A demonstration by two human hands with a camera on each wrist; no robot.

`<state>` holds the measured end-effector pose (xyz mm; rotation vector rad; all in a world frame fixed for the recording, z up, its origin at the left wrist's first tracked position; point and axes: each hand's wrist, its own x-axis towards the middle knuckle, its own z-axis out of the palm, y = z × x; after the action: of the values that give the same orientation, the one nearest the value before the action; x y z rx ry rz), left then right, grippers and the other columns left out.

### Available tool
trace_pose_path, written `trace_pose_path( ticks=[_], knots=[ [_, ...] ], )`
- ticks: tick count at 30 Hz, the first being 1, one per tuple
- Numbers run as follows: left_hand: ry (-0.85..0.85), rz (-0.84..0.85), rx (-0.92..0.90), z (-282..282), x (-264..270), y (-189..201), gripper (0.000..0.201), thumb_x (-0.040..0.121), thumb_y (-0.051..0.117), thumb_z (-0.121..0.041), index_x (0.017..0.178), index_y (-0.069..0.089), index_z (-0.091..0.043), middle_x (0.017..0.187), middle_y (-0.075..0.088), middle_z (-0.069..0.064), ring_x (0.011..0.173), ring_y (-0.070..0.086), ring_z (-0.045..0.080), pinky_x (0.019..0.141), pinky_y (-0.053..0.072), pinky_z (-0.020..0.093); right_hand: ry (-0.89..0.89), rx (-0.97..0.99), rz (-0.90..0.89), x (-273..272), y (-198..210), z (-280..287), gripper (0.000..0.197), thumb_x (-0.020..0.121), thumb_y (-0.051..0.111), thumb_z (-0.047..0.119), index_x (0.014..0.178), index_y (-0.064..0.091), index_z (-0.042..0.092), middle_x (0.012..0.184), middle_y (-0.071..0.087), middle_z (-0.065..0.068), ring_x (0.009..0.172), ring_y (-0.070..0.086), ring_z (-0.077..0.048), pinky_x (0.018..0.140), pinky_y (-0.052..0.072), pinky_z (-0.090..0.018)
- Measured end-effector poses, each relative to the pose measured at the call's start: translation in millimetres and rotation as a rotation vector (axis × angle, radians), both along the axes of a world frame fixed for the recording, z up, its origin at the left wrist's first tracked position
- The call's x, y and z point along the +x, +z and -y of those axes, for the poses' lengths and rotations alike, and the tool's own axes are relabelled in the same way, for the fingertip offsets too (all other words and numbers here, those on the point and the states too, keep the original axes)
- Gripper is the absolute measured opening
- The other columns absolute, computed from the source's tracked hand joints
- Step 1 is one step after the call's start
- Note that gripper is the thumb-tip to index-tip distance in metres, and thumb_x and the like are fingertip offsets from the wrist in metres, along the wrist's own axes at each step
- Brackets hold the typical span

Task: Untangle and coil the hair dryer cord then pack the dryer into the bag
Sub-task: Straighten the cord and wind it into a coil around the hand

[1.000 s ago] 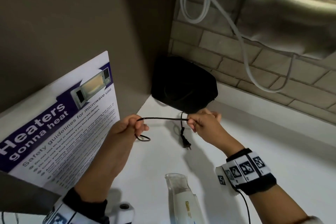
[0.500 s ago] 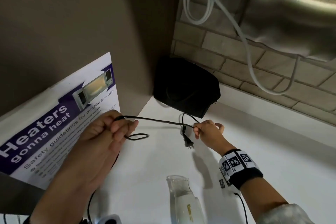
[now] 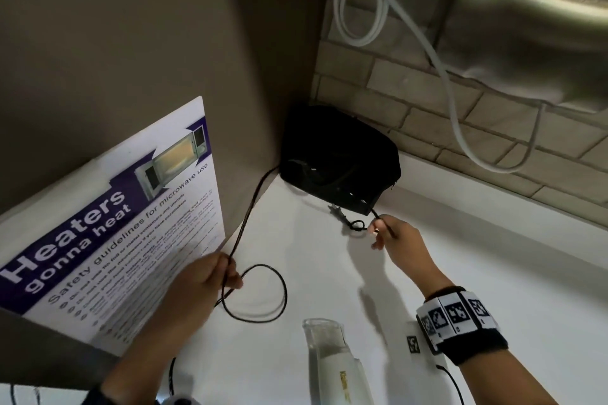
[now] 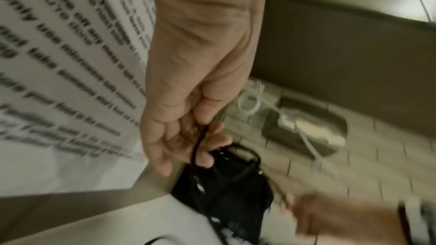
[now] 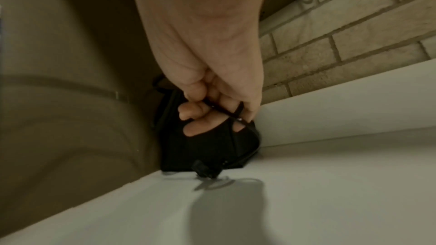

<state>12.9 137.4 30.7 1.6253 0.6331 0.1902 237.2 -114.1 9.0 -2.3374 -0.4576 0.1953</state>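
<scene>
Thin black cord [image 3: 245, 217] runs slack across the white table [image 3: 493, 273], limp and light, with a small knot near the plug [image 3: 339, 212] at about one o'clock. The left hand [image 3: 204, 279] has fingers curled round the cord above a loose loop; the right hand [image 3: 399, 240] pinches it beside the knot, just before the black bag [image 3: 339, 154]. The hair dryer [image 3: 332, 362] lies at six o'clock. Best held close either side of the knot, probably. Half a second ago the cord was stretched taut between the hands; now it sags and the plug lies nearer the bag.
</scene>
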Motion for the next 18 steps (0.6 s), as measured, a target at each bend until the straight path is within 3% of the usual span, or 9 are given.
trace_pose_path(
  ticks=[2, 4, 6, 9, 11, 13, 14, 16, 18],
  knots=[
    [-0.033, -0.113, 0.046, -3.0, 4.8, -23.8, 0.03, 0.097, 0.041, -0.018, 0.072, 0.056, -0.011, 0.056, 0.069, -0.005, 0.072, 0.067, 0.016, 0.084, 0.046, 0.041, 0.04, -0.01, 0.042, -6.0, 10.2, -5.8, 0.031, 0.1, 0.041, 0.02, 0.085, 0.067, 0.024, 0.053, 0.054, 0.006, 0.051, 0.06, -0.01, 0.056, 0.038, -0.01],
    [-0.089, -0.224, 0.136, -3.4, 5.3, -44.3, 0.023, 0.094, 0.042, -0.021, 0.078, 0.057, -0.015, 0.062, 0.069, -0.003, 0.08, 0.067, 0.026, 0.078, 0.045, 0.035, 0.08, -0.038, 0.084, -11.6, 17.9, -10.6, 0.027, 0.099, 0.045, 0.024, 0.092, 0.07, 0.023, 0.054, 0.053, 0.012, 0.051, 0.054, -0.01, 0.058, 0.04, -0.018],
    [-0.104, -0.297, 0.479, 0.9, 4.0, -51.3, 0.012, 0.093, 0.052, -0.017, 0.087, 0.058, -0.009, 0.076, 0.068, 0.003, 0.083, 0.068, 0.031, 0.074, 0.047, 0.033, 0.127, -0.108, 0.144, -17.5, 24.8, -15.7, 0.024, 0.098, 0.049, 0.028, 0.094, 0.072, 0.024, 0.062, 0.059, 0.016, 0.058, 0.053, -0.009, 0.058, 0.039, -0.017],
    [-0.205, -0.424, 0.837, 12.5, 7.8, -52.4, 0.045, 0.083, 0.068, -0.026, 0.107, 0.058, 0.011, 0.097, 0.067, 0.027, 0.088, 0.067, 0.04, 0.073, 0.055, 0.041, 0.194, -0.194, 0.195, -28.1, 35.8, -23.6, 0.021, 0.094, 0.054, 0.034, 0.091, 0.073, 0.027, 0.051, 0.053, 0.024, 0.056, 0.048, -0.004, 0.055, 0.034, -0.013],
    [-0.216, -0.302, 0.902, 22.7, 14.3, -44.9, 0.06, 0.091, 0.049, -0.045, 0.121, 0.053, 0.007, 0.117, 0.061, 0.03, 0.103, 0.061, 0.045, 0.082, 0.054, 0.048, 0.262, -0.223, 0.199, -38.6, 43.3, -29.2, 0.021, 0.093, 0.056, 0.036, 0.087, 0.073, 0.027, 0.047, 0.05, 0.022, 0.053, 0.047, -0.002, 0.055, 0.034, -0.017],
    [-0.264, -0.094, 0.877, 35.8, 22.3, -28.8, 0.068, 0.092, 0.026, -0.058, 0.129, 0.05, -0.006, 0.13, 0.055, 0.024, 0.116, 0.055, 0.042, 0.091, 0.051, 0.051, 0.36, -0.255, 0.214, -52.1, 52.1, -36.2, 0.021, 0.093, 0.056, 0.037, 0.087, 0.073, 0.026, 0.057, 0.059, 0.017, 0.057, 0.052, -0.003, 0.058, 0.036, -0.02],
    [-0.303, -0.004, 0.85, 42.6, 28.0, -18.8, 0.066, 0.091, 0.026, -0.059, 0.13, 0.05, -0.011, 0.134, 0.053, 0.018, 0.122, 0.052, 0.038, 0.097, 0.048, 0.048, 0.405, -0.271, 0.228, -59.1, 55.7, -40.0, 0.021, 0.093, 0.055, 0.036, 0.089, 0.072, 0.026, 0.067, 0.066, 0.013, 0.063, 0.057, -0.005, 0.059, 0.036, -0.02],
    [-0.374, 0.113, 0.89, 56.0, 39.6, -2.5, 0.052, 0.089, 0.036, -0.048, 0.127, 0.053, -0.016, 0.129, 0.059, 0.008, 0.119, 0.054, 0.028, 0.101, 0.044, 0.035, 0.484, -0.296, 0.277, -72.2, 59.3, -47.6, 0.02, 0.094, 0.053, 0.033, 0.09, 0.072, 0.026, 0.08, 0.072, 0.008, 0.073, 0.062, -0.011, 0.061, 0.035, -0.02],
    [-0.401, 0.164, 0.927, 68.5, 49.7, 11.9, 0.047, 0.085, 0.036, -0.037, 0.12, 0.058, -0.015, 0.11, 0.069, 0.003, 0.106, 0.063, 0.022, 0.094, 0.045, 0.025, 0.551, -0.342, 0.355, -82.9, 59.1, -54.1, 0.021, 0.093, 0.049, 0.027, 0.086, 0.069, 0.024, 0.078, 0.071, 0.005, 0.072, 0.062, -0.016, 0.065, 0.034, -0.025]
  ],
)
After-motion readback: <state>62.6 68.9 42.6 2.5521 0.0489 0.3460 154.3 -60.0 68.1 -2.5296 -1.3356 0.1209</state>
